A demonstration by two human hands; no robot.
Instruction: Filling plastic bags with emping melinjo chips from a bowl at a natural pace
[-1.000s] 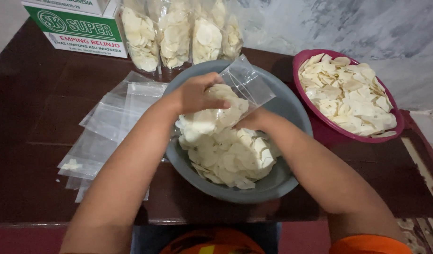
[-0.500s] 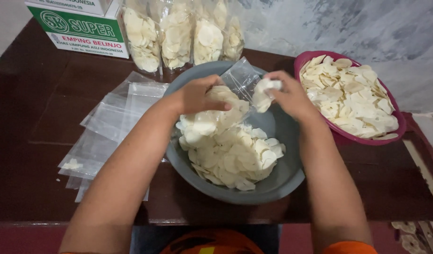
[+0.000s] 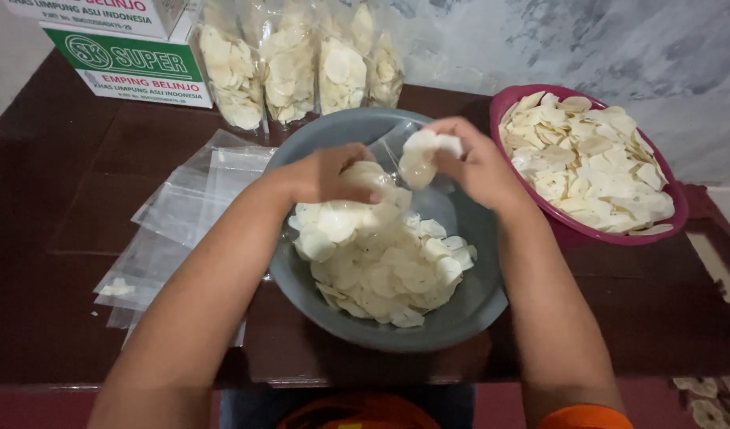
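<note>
The left hand point(image 3: 327, 173) grips a clear plastic bag point(image 3: 381, 187), half hidden by its fingers, while the right hand point(image 3: 476, 163) pinches pale round chips point(image 3: 423, 155) above the grey round bowl point(image 3: 460, 310).

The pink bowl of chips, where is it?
The pink bowl sits on the table's right side, just right of the grey basin, behind the right hand.

A single head-worn camera looks steeply down and forward from the person's own position, close above a dark brown wooden table point(image 3: 79, 206). Both forearms enter from the bottom edge. A round grey plastic basin point(image 3: 460, 310) fills the centre at close range. The far table edge and a pale marbled wall point(image 3: 619, 48) cross the top of the view.
</note>
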